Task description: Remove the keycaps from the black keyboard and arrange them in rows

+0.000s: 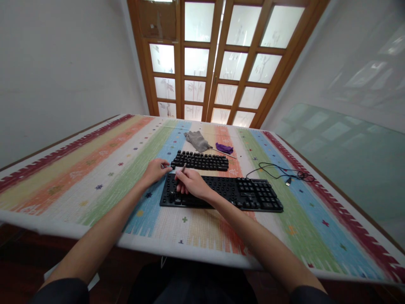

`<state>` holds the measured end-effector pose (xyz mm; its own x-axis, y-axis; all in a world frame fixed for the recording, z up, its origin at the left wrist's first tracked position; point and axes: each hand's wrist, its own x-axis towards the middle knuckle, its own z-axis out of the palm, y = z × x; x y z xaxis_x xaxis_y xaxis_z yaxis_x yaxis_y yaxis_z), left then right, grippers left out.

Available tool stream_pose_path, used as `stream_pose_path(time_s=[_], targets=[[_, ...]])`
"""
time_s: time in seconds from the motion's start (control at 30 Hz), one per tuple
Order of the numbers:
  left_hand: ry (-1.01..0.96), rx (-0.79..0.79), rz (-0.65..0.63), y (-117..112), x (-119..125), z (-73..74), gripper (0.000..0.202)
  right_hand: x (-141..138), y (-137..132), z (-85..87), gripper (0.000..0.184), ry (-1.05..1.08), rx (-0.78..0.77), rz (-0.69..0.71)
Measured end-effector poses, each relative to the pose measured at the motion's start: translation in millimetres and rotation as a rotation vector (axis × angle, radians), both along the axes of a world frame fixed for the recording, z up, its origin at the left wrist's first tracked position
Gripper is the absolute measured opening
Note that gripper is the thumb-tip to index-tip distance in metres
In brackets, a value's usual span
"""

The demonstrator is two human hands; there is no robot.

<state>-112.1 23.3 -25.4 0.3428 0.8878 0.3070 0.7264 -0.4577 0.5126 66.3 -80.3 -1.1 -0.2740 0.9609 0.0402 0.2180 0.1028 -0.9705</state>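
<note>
A black keyboard point(221, 185) lies before me, many of its keycaps off on the left and middle, bare switches showing; the number pad point(262, 192) still has its caps. Behind it, loose black keycaps point(202, 160) are laid out in rows. My left hand point(155, 171) rests at the left end of these rows, thumb and finger pinched at a keycap point(172, 167). Over the keyboard's left part, my right hand point(192, 183) is closed round a thin, dark tool point(184, 167) pointing up; its kind is unclear. Part of the keyboard is hidden under that hand.
A grey cloth point(198, 141), a thin metal rod point(223, 153) and a purple cloth point(224, 148) lie behind the keycaps. The keyboard's cable point(278, 169) with its USB plug point(288, 181) is coiled to the right. A striped tablecloth point(120, 169) covers the table.
</note>
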Motion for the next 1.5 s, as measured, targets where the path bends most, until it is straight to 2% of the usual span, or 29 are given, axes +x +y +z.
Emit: stream_pose_path(time_s=[0.07, 0.13, 0.23, 0.33, 0.5, 0.63, 0.8, 0.93, 1.1, 1.27, 1.37, 1.5], targets=[[-0.075, 0.040, 0.014, -2.7, 0.3, 4.9, 0.033, 6.2, -0.6, 4.5, 0.026, 0.043, 0.051, -0.029], [-0.152, 0.044, -0.030, -8.0, 0.5, 11.8, 0.037, 12.6, -0.7, 9.3, 0.025, 0.034, 0.136, -0.062], [-0.203, -0.060, -0.237, -20.1, 0.4, 22.8, 0.044, 20.5, -1.2, 15.0, 0.023, -0.033, 0.258, -0.104], [-0.168, -0.145, -0.411, -32.5, 0.3, 30.2, 0.043, 24.4, -2.8, 18.0, 0.023, -0.088, 0.308, -0.126], [-0.094, -0.115, -0.538, -41.1, 2.4, 31.8, 0.039, 25.2, -5.2, 16.9, 0.022, -0.144, 0.352, -0.130], [-0.064, -0.059, -0.536, -40.9, 3.8, 31.3, 0.036, 26.7, -6.7, 16.6, 0.023, -0.242, 0.401, -0.133], [-0.073, -0.064, -0.522, -40.3, 1.7, 34.8, 0.036, 29.1, -11.3, 20.3, 0.022, -0.368, 0.435, -0.159], [-0.121, -0.030, -0.415, -35.9, -2.7, 37.0, 0.038, 30.0, -18.7, 21.9, 0.025, -0.294, 0.350, -0.119], [-0.111, 0.075, -0.319, -26.0, -5.9, 32.9, 0.037, 25.2, -31.7, 19.5, 0.026, -0.256, 0.283, 0.040], [-0.051, 0.129, -0.288, -16.7, -1.5, 23.1, 0.030, 12.7, -38.9, 6.9, 0.020, -0.165, 0.222, 0.024], [-0.006, 0.126, -0.305, -12.4, 3.6, 18.5, 0.024, 6.7, -42.1, 1.7, 0.021, -0.198, 0.264, 0.019], [0.042, 0.119, -0.356, -6.9, 10.1, 14.2, 0.020, -0.1, -50.3, 0.4, 0.018, -0.374, 0.436, 0.066]])
